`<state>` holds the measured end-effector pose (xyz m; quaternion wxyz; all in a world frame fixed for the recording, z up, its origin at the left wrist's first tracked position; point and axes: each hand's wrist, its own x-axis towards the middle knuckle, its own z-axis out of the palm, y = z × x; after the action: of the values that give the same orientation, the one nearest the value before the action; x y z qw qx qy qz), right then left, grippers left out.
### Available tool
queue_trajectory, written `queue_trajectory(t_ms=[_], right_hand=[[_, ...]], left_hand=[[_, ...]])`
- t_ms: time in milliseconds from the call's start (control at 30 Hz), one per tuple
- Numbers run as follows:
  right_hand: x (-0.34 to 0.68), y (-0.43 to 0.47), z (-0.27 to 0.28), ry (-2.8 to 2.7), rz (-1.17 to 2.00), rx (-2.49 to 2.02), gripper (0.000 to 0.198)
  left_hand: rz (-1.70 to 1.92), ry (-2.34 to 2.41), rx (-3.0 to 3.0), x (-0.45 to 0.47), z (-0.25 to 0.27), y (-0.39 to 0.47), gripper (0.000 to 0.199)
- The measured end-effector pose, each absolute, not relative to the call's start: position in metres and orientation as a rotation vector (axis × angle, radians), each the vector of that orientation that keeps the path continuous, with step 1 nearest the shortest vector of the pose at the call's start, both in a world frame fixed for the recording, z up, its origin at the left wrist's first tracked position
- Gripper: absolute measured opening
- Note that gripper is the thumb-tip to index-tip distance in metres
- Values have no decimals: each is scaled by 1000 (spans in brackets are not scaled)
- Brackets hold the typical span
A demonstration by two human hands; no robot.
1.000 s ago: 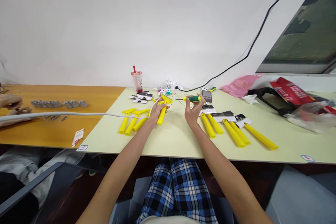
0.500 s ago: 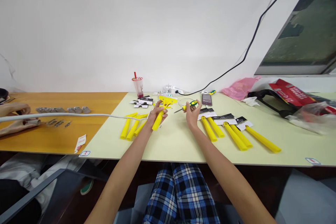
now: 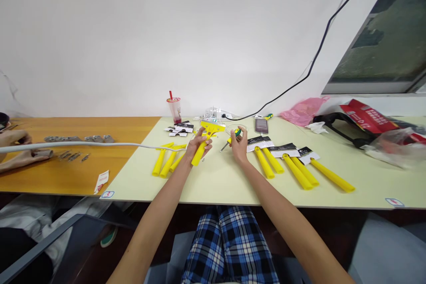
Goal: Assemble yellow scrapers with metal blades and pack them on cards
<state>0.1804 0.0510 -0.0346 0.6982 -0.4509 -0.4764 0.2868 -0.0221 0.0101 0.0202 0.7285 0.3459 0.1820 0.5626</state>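
My left hand (image 3: 195, 145) is closed around a yellow scraper (image 3: 209, 129), its wide head pointing away from me and its handle toward me. To the right, my right hand (image 3: 238, 144) grips a green and yellow screwdriver (image 3: 237, 133), whose metal shaft slants down and left toward the tabletop. The screwdriver tip is apart from the scraper. Several yellow scrapers (image 3: 159, 160) lie left of my left hand. More yellow handles (image 3: 297, 174) with black and white cards (image 3: 284, 150) on their heads lie to the right of my right hand.
At the back stand a cup with a red straw (image 3: 175, 110) and loose cards (image 3: 179, 128). A dark flat box (image 3: 261, 125), a pink bag (image 3: 304, 112) and a red package (image 3: 366, 117) lie rightward. A white cable (image 3: 100, 143) crosses the left; another person's hands (image 3: 25, 157) work there.
My right hand has moved slightly left and turned the screwdriver, so its shaft now points more steeply down. The scraper in my left hand has hardly shifted.
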Motion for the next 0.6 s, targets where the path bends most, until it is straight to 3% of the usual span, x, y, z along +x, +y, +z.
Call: queue_trajectory(t_ms=[233, 600], right_hand=[[180, 47, -31, -1095, 661, -1048, 71], [181, 45, -29, -1139, 684, -1090, 71]], left_hand=[[1225, 305, 627, -21, 22, 10, 59], [1275, 343, 579, -19, 23, 17, 31]])
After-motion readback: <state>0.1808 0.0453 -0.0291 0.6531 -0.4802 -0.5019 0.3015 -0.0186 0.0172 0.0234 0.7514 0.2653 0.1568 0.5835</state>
